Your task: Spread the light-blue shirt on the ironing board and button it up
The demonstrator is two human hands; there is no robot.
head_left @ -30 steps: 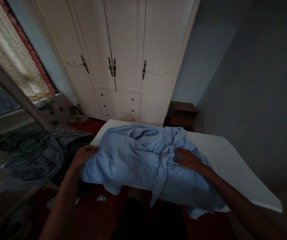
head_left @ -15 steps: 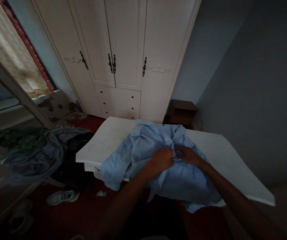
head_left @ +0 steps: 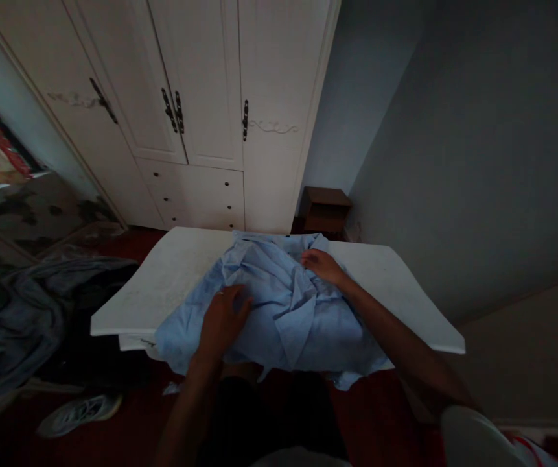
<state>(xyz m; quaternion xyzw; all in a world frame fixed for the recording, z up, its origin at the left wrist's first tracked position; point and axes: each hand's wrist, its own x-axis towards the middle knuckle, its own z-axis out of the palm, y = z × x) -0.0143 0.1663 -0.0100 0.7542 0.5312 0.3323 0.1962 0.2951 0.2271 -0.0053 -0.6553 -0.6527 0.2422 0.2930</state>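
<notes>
A pale wardrobe [head_left: 205, 45] forms the backdrop. Before it stands a white tabletop [head_left: 162, 279], bare toward its left and right ends. A light blue garment [head_left: 264, 324] occupies the middle of the tabletop, reaching from the far edge to the near edge and hanging over the latter; one part droops over the near edge, right of the near-left corner.

Condition of the garment: heavily creased, bunched toward the far edge, smoother toward the near edge. A pointed flap [head_left: 298, 324] lies across its middle, tip toward the near edge. No part appears squarely folded.

Step in hand, as judged: arranging the loose cloth. The next move appears to call for a sure hold on a layer and a flattening of the bunched folds.

The left hand [head_left: 223, 321] is over the garment's left portion, fingers curled, thumb apart from them, no cloth seen gripped. The right hand [head_left: 325, 264] is at the upper right portion, fingers bent; whether they pinch cloth cannot be told.
</notes>
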